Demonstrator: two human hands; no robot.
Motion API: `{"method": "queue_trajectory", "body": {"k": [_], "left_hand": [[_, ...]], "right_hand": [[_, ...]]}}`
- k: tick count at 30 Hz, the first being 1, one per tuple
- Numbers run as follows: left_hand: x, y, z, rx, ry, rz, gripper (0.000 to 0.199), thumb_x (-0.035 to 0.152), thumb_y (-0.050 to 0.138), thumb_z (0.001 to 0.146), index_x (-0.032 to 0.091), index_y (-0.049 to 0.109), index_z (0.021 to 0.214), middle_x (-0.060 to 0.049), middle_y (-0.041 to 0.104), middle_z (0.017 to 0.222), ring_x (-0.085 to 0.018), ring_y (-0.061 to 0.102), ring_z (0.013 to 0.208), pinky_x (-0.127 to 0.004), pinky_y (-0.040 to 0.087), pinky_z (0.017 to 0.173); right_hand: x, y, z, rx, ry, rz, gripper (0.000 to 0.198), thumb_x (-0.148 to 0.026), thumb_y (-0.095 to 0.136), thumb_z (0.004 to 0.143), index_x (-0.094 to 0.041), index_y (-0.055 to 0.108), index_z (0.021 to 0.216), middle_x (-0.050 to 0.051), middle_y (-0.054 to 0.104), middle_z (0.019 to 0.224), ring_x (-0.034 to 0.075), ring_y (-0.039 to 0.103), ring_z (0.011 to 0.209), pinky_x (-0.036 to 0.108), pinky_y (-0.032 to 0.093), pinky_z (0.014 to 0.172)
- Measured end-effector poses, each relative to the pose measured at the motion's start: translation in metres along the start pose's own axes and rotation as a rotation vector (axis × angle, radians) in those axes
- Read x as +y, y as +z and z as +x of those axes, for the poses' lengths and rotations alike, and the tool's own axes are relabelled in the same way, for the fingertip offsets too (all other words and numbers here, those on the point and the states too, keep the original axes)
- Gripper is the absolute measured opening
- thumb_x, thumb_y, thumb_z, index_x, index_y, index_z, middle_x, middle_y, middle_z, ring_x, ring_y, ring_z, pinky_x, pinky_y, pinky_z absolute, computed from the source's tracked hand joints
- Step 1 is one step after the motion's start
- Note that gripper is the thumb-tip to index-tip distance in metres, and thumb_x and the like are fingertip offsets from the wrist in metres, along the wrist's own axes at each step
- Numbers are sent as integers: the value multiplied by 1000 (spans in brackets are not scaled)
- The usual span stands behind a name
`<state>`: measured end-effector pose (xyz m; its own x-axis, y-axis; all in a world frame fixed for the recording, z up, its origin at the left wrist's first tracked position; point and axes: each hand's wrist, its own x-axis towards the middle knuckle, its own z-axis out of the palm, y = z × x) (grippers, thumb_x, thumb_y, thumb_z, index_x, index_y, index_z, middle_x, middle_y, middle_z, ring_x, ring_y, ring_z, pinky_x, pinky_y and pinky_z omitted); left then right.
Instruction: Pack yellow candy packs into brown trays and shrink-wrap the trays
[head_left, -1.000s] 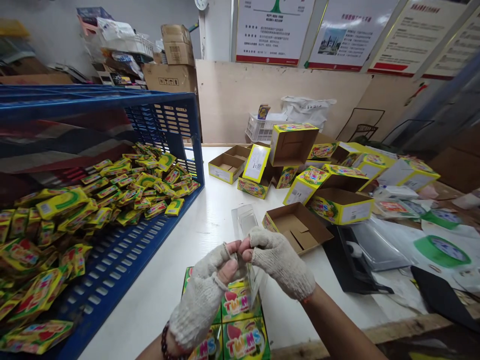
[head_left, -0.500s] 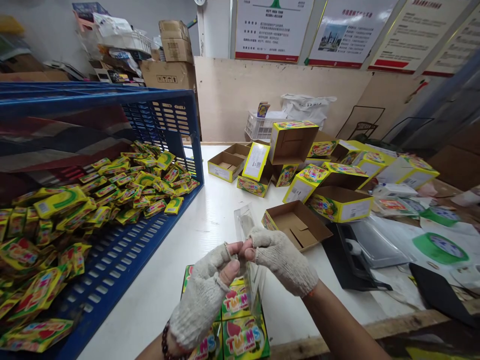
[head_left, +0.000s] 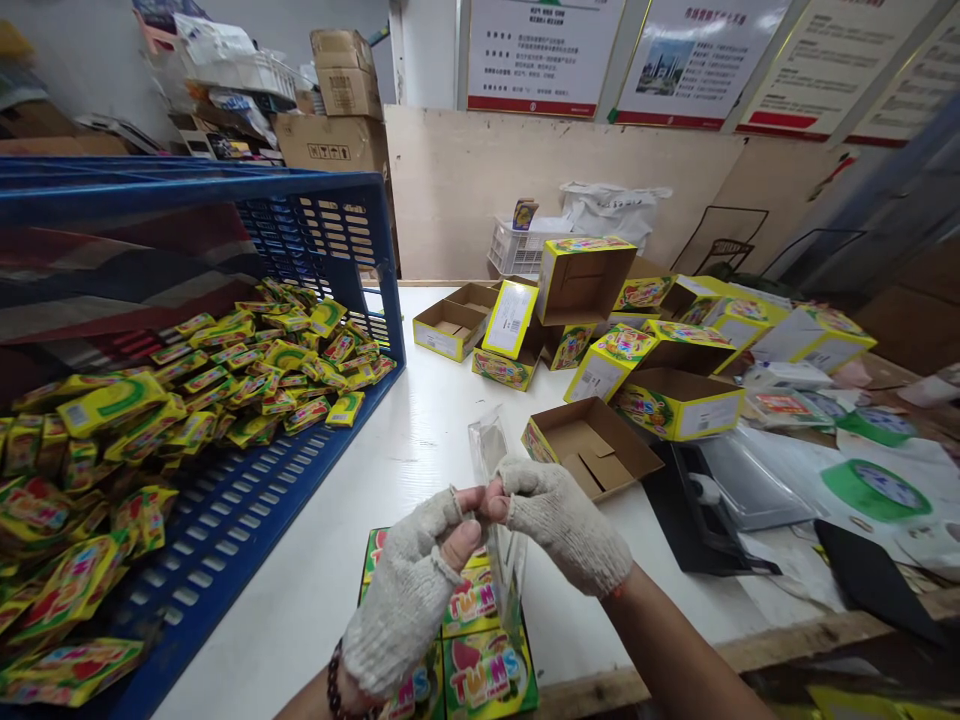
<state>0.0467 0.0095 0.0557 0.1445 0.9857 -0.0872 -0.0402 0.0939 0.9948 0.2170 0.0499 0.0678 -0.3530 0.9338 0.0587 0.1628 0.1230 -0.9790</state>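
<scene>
Both hands wear white knitted fingerless gloves and meet fingertip to fingertip over the table. My left hand [head_left: 415, 578] and my right hand [head_left: 556, 515] pinch a clear plastic sleeve [head_left: 489, 445] between them. The sleeve stretches away beyond the fingers, and its near end hangs down over several small yellow-green TWINS boxes [head_left: 491, 668]. Those boxes lie in a block on the table under my left hand, partly hidden by it. The exact spot gripped in the plastic is covered by my fingers.
On the left a blue plastic crate [head_left: 386, 270] lies on its side, with many small candy boxes [head_left: 262, 375] heaped inside. An open cardboard display box [head_left: 596, 450] sits beyond my right hand, with more display boxes behind it. Green tape rolls [head_left: 874, 490] lie at right.
Both hands keep their pinch on the plastic sleeve, almost unmoved. The whole view has shifted very slightly.
</scene>
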Motion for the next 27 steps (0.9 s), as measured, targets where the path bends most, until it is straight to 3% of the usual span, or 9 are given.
{"method": "queue_trajectory", "body": {"k": [11,20,27], "left_hand": [[10,6,2,6,23,-13,36,44,71,77,20,74,103,-7,75,104,-24,69,99,-30,55,87],[4,8,5,-8,52,-20,34,41,74,74,20,74,101,-6,75,102,-23,69,97,-30,55,88],[5,10,3,-8,39,8,32,41,73,75,20,73,99,-7,75,102,-23,69,95,-30,54,86]], "right_hand": [[-3,0,-5,26,-25,-60,26,-41,66,82,-18,68,71,1,62,73,13,57,72,24,44,66],[1,2,-7,43,71,23,24,-40,68,79,-17,68,72,3,68,80,17,62,82,26,47,72],[7,2,-8,48,71,52,23,-38,66,80,-18,64,71,1,63,75,16,59,77,26,46,70]]}}
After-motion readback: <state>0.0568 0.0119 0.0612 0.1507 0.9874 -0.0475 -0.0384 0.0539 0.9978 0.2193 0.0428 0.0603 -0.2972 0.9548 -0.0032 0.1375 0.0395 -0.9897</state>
